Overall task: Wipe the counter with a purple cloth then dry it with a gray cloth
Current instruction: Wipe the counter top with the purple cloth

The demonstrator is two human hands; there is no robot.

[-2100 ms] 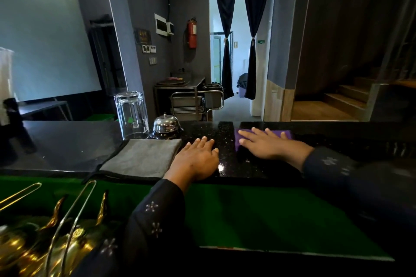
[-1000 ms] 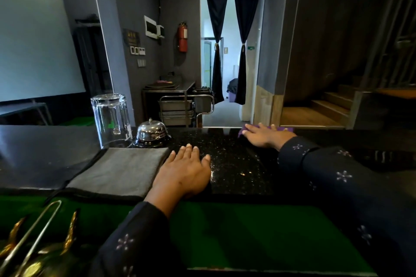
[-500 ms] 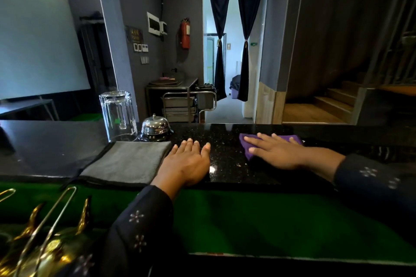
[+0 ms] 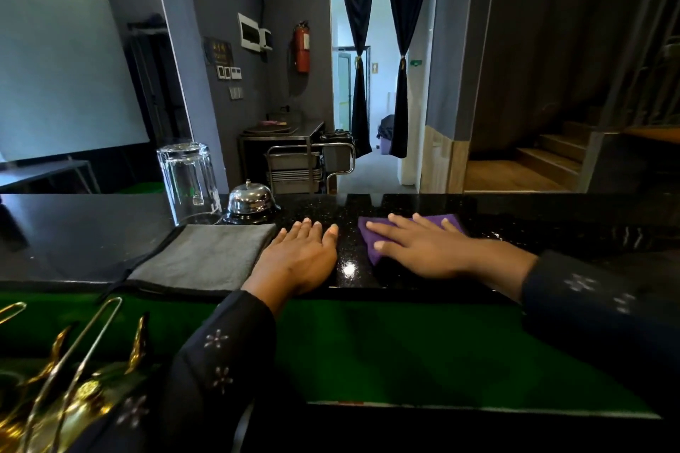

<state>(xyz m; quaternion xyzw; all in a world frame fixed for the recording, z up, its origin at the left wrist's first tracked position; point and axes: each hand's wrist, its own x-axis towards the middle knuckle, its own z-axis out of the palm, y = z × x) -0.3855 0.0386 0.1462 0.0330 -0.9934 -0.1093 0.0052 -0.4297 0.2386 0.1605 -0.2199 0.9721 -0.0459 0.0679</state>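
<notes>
Currently the purple cloth (image 4: 412, 228) is pressed flat onto the black counter (image 4: 92, 235) under the right hand (image 4: 423, 246), whose fingers are spread and straight. The left hand (image 4: 300, 257) is laid open on the counter, just beside the folded gray cloth (image 4: 206, 254). Trouble could be caused by a wide leftward sweep: the service bell (image 4: 248, 202) and the upturned glass (image 4: 187, 180) could be knocked. The gray cloth could also be dampened if the wet patch is spread beneath it before drying is begun.
</notes>
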